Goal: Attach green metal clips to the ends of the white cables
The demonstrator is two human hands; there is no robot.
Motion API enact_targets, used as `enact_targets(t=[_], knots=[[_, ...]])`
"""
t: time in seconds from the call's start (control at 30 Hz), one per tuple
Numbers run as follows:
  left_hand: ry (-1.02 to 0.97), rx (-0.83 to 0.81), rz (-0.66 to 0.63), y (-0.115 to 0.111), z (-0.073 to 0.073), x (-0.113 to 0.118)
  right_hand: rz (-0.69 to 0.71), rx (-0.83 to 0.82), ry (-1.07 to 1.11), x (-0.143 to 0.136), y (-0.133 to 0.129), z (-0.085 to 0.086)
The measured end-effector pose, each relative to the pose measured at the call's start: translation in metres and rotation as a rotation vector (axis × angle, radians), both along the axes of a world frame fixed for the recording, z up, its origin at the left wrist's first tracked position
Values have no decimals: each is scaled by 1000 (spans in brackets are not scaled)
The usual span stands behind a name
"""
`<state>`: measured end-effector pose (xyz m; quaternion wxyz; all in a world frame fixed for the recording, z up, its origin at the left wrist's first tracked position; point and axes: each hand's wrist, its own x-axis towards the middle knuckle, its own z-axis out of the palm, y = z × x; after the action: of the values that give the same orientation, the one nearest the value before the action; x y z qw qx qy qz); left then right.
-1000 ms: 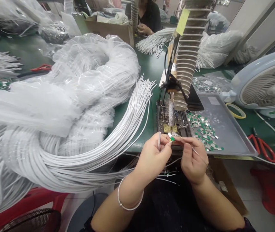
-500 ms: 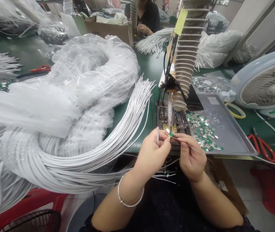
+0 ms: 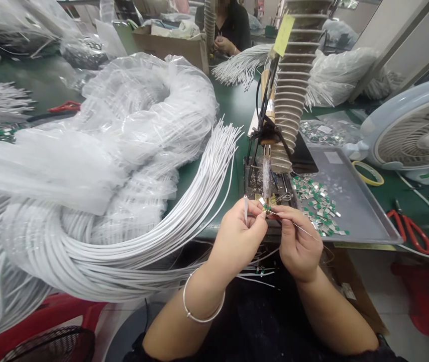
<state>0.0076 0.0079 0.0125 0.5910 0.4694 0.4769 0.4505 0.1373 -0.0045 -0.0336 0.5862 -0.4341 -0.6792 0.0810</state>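
My left hand (image 3: pixel 240 236) is closed, with thumb and fingers pinching a small green circuit board (image 3: pixel 266 206) that has a silvery metal end. A white cable end (image 3: pixel 245 210) sticks up between the fingers of the same hand. Thin solder wire (image 3: pixel 308 233) runs through the pinched fingers of my right hand (image 3: pixel 300 246), its front end reaching the board. Just beyond the fingertips, a soldering iron (image 3: pixel 266 171) points down from its stand. The board is at or very near the iron's tip; actual contact cannot be made out.
A grey tray (image 3: pixel 365 211) with many small circuit boards (image 3: pixel 318 203) lies right, beside red-handled scissors (image 3: pixel 410 229), yellow tape (image 3: pixel 367 172) and a fan (image 3: pixel 421 130). White cable bundles (image 3: pixel 184 216) fill the left. A ribbed hose (image 3: pixel 293 75) hangs behind the iron. Another person (image 3: pixel 229 30) sits opposite.
The board in my left hand has shifted very slightly up towards the iron's tip. My right hand keeps hold of the solder wire, almost unmoved.
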Motion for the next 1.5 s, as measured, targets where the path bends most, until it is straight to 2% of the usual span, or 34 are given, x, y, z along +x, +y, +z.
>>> enact_targets(t=[0.47,0.97,1.5], knots=[[16,-11,3,-2,7,0,7,15,4,-1,0,2],[54,4,-20,-4,-5,0,23,-9,-16,1,-3,-1],[14,5,-22,0,-1,0,-8,8,-28,-1,1,3]])
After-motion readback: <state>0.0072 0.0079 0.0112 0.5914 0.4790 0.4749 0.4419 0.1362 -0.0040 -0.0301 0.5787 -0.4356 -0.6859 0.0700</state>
